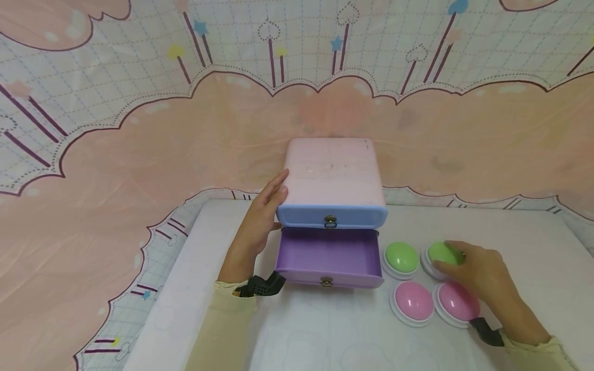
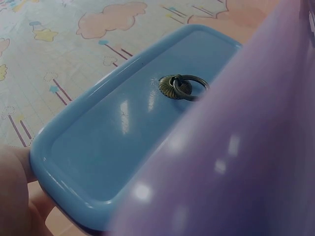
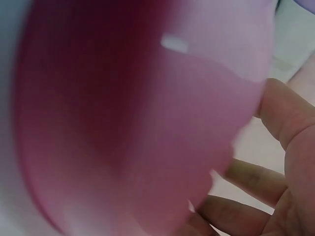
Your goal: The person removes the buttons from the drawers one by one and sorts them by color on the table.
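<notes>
A small chest with a pink top (image 1: 331, 170) has its blue drawer (image 1: 301, 216) closed and its lower purple drawer (image 1: 329, 252) pulled out, with nothing inside. Against the chest's left side rests my left hand (image 1: 257, 221), fingers fairly straight. My right hand (image 1: 484, 270) holds the right green dome button (image 1: 443, 253) on its white base, thumb and fingers around the dome. Another green dome button (image 1: 401, 257) stands left of it. Two pink dome buttons sit in front, the left one (image 1: 414, 300) and the right one (image 1: 457, 301), which largely fills the right wrist view.
Everything stands on a white tabletop (image 1: 320, 330). A patterned pink and white cloth (image 1: 223, 139) hangs behind it and at the left. The purple drawer juts forward, close to the left green button. Brass ring pulls (image 1: 330, 222) are on the drawer fronts.
</notes>
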A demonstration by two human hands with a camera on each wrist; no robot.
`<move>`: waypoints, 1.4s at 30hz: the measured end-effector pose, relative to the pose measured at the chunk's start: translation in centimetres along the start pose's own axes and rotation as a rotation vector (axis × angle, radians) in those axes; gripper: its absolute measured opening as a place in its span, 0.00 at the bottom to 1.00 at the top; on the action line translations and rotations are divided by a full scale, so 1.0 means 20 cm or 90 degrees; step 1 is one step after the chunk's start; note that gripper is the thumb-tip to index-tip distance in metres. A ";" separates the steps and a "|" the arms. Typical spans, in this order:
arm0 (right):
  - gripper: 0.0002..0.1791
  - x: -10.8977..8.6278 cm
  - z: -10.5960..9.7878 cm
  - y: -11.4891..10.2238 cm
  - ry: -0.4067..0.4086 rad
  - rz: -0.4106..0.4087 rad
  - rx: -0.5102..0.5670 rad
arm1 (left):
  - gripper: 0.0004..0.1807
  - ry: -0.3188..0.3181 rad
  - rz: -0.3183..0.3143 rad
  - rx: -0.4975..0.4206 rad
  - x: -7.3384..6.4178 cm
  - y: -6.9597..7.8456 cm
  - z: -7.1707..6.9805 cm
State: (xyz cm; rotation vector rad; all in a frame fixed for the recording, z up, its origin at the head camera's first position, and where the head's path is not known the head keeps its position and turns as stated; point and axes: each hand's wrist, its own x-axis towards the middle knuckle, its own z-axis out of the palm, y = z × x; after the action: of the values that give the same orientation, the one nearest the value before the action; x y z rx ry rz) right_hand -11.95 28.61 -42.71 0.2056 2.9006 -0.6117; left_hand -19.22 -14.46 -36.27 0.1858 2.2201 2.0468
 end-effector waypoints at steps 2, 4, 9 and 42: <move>0.48 0.00 0.00 0.00 -0.002 -0.004 -0.002 | 0.28 0.001 0.000 0.001 0.00 0.00 0.00; 0.48 0.00 0.00 0.00 -0.004 -0.009 -0.003 | 0.28 0.001 0.001 0.000 0.00 0.00 0.00; 0.46 0.01 0.00 0.00 -0.001 -0.027 -0.013 | 0.28 0.002 0.000 0.001 0.00 0.00 0.00; 0.52 0.01 0.00 0.03 -0.065 -0.012 -0.005 | 0.27 0.003 -0.001 0.002 -0.01 0.01 0.00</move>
State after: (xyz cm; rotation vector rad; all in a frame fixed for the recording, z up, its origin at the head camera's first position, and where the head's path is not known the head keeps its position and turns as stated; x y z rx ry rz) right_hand -12.05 29.14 -42.94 0.1422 2.8094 -0.5956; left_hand -19.10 -14.38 -36.12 0.1798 2.2261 2.0447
